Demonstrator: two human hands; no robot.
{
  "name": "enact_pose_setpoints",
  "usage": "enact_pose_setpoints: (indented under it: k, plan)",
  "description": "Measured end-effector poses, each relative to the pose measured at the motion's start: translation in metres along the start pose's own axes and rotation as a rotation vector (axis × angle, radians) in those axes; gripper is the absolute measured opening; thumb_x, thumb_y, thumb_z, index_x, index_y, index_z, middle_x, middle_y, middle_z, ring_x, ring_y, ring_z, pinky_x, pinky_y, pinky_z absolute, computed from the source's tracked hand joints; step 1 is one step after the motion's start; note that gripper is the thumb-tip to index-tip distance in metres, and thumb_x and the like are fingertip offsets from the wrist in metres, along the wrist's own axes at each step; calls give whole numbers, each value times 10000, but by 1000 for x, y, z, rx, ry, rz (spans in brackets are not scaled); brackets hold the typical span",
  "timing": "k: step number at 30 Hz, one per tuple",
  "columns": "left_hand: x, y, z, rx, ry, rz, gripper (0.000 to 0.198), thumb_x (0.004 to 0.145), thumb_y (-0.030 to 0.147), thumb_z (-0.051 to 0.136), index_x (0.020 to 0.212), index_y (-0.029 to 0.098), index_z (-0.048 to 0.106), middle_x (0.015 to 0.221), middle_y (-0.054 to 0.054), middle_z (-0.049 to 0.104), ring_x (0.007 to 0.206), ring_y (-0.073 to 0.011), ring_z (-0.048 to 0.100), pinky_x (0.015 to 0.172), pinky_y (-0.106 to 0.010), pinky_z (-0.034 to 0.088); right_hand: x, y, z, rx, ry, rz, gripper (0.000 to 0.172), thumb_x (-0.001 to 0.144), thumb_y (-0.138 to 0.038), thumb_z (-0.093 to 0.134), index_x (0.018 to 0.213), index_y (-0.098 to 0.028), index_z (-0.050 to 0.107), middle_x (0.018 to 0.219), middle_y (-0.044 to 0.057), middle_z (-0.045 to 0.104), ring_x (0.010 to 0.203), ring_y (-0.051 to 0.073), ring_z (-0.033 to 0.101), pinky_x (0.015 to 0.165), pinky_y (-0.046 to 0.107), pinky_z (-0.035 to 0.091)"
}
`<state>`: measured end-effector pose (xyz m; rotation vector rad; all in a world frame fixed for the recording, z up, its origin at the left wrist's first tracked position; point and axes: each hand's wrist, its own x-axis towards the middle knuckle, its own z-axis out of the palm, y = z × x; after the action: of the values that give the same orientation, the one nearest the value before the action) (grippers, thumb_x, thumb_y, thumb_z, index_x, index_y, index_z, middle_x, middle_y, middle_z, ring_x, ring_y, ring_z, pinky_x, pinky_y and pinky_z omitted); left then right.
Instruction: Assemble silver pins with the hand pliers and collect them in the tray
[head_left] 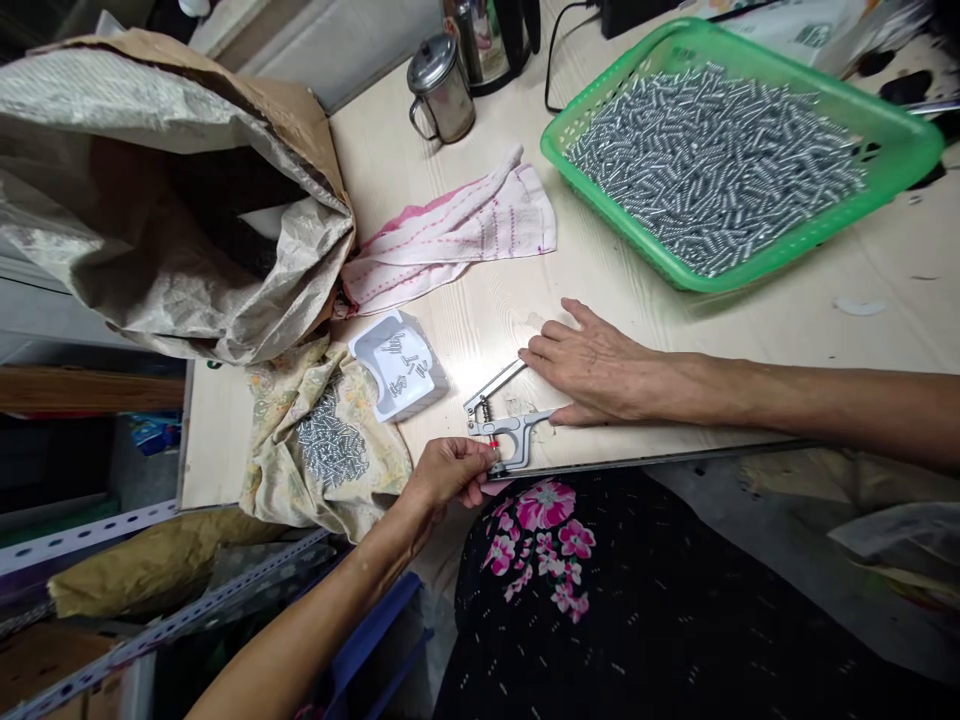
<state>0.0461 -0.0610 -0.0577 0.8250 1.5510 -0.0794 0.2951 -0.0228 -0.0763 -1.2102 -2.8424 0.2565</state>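
A metal hand press plier (501, 421) lies at the table's near edge, handles spread toward the right. My right hand (589, 362) rests over the handles, fingers stretched and lying flat on them. At the tool's jaw end my left hand (450, 470) is pinched closed, holding something small and pinkish that I cannot make out. Just left of the tool sits a small clear plastic bag (400, 365) with a few metal pieces in it. A floral cloth (322, 450) beside it carries a heap of small silvery metal pieces (330, 445).
A green plastic basket (892, 135) full of silvery metal pieces stands at the back right. A pink-striped white cloth (457, 235) lies mid-table, a steel mug (441, 88) and kettle behind it. A large open paper sack (172, 190) fills the left. My lap in dark floral fabric (600, 600) is below.
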Motion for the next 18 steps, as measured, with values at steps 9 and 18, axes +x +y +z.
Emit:
enact_pose_setpoints:
  k: [9,18]
  plan:
    - [-6,5,24,935,558,970,424,895,398,665,1224,141,589,1208,-157,617,1111,-288,582,923,-419,514,-15,-9,13,97,30,-19,298,889,-370,602,1058,-128,570,1036,143,600,958,285,516,778,391,442]
    - [19,45,36,1327,343,918,679,847,297,710,1406,80,390,1270,-169,555,1113,-315,510,916,-451,501,-23,-21,12,70,53,98,373,864,-362,629,1136,-117,556,1051,155,591,971,308,497,746,404,447]
